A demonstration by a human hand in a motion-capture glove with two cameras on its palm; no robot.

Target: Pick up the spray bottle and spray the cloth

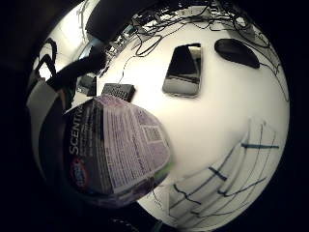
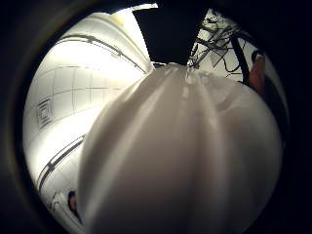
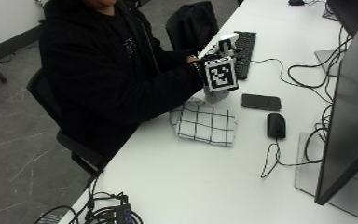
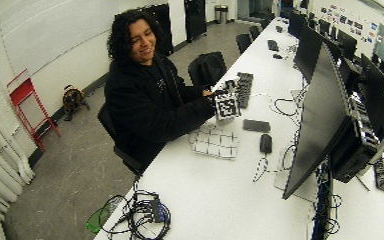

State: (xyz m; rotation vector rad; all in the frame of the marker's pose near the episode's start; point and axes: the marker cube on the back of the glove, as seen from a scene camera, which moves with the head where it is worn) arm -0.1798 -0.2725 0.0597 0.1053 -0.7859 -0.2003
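The gloved right hand [image 3: 211, 70] gripped the spray bottle [image 3: 219, 93] at frame centre; its base hung just above the table [image 3: 185, 177]. The checked cloth [image 3: 205, 123] lay flat just below it.

I see right hand [image 3: 211, 70] mostly hidden behind marker; finger pose unreadable. Spray bottle [image 3: 219, 88] largely covered by hand, only base and white top visible. Bottle label [image 1: 116, 150] cut off, text partly legible, small print blurred. Thumb side view filled by white surface [image 2: 185, 156], probably bottle body. Cloth [image 1: 227, 174] edge cut by picture rim. Monitor [image 3: 353, 112] cropped at frame edge.
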